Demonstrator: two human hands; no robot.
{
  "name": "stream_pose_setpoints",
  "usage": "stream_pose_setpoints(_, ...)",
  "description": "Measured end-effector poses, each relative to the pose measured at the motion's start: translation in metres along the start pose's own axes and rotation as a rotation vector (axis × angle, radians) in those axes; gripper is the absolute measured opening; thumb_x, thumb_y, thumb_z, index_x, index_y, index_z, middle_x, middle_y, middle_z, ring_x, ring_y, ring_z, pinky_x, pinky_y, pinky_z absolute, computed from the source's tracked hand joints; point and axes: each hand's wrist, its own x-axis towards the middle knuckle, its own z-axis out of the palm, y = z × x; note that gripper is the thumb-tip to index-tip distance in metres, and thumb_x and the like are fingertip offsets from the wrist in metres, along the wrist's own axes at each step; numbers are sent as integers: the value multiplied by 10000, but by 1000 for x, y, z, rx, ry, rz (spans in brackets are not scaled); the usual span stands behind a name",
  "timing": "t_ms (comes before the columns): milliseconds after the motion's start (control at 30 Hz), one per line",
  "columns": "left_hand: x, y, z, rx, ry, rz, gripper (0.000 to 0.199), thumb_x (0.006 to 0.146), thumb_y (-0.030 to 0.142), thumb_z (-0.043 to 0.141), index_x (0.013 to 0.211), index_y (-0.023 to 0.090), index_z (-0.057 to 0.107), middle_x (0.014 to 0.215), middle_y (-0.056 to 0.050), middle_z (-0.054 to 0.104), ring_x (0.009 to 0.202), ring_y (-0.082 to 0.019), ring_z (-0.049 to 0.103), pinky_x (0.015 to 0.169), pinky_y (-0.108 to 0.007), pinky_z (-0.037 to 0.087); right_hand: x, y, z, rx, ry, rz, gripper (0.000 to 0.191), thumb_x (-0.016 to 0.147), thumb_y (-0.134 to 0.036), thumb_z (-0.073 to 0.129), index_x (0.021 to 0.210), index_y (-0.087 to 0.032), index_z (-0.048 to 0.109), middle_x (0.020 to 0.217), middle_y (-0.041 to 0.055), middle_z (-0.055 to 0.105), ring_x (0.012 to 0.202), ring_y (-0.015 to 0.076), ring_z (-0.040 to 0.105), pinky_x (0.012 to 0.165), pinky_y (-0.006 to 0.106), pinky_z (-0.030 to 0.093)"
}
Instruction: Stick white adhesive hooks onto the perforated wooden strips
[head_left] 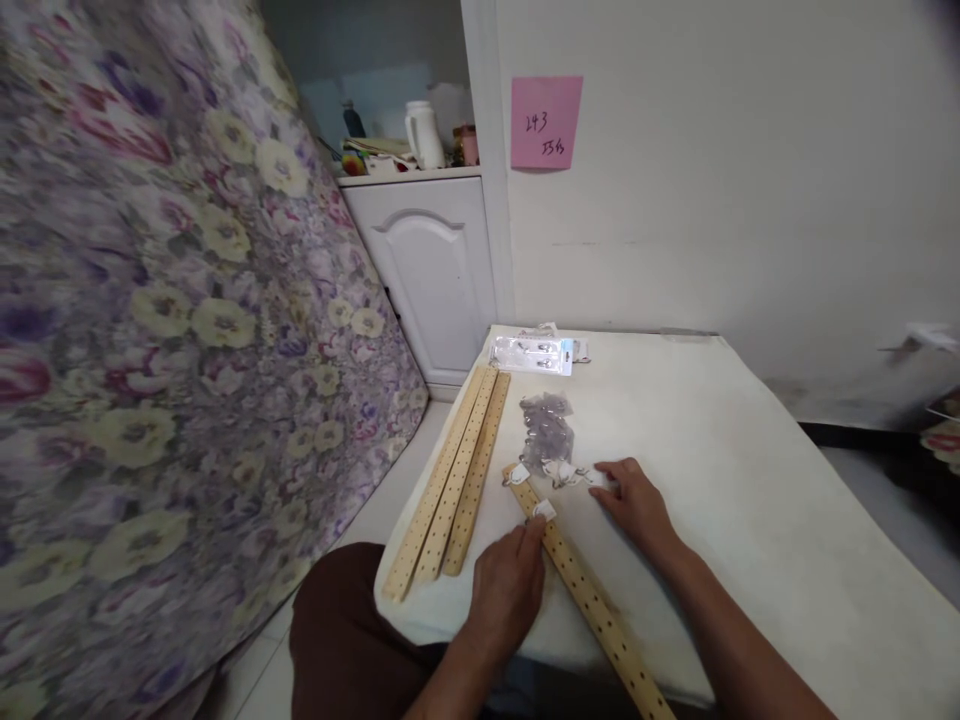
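A long wooden strip with rows of holes [589, 590] lies slanted across the table toward me. My left hand [508, 575] is closed, its fingertips at a small white tag [545, 510] on this strip. Another white tag with a thin metal piece [516, 475] lies at the strip's far end. To the right, my right hand [637, 505] has thumb and forefinger apart beside a few white-tagged small pieces [564, 473]. Just beyond these is a heap of small clear-grey plastic packets [547, 430], their contents too small to make out.
Several more holed wooden strips [455, 480] lie along the left of the cream-covered table [720, 480]. Flat clear packages [531, 354] are at its back edge. A floral curtain [217, 320] hangs at left, near a white cabinet [431, 270]. A pink note [546, 122] is on the wall.
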Motion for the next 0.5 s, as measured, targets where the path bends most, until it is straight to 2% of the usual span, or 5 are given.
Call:
stream_pose_setpoints(133,-9,1,0,-57,24,19,368,884,147,417,1247,197,451,895,-45,651,798,-181,634,680,-302,529,-1,-3,3,-49,-4,4,281,820,-335,535,1058,-226,637,1013,50,556,774,178,593,706,308,459)
stream_pose_setpoints(267,-21,3,5,-62,88,49,384,852,137,454,1230,198,479,955,-67,654,855,-202,627,729,-335,535,-2,-5,2,0,41,18,214,811,-337,543,962,-209,625,983,47,567,766,179,594,717,315,462)
stream_pose_setpoints(400,-26,3,8,-100,102,56,371,849,133,461,1209,207,504,953,-66,650,860,-202,617,725,-331,530,-3,-1,-2,111,86,70,226,795,-357,566,938,-185,598,903,49,599,724,187,596,722,348,471)
stream_pose_setpoints(500,-27,2,8,-158,104,63,337,864,138,454,1188,203,518,938,-66,640,838,-190,606,721,-321,521,-8,1,-7,331,80,164,291,785,-400,589,975,-179,581,793,30,613,700,192,613,669,339,485)
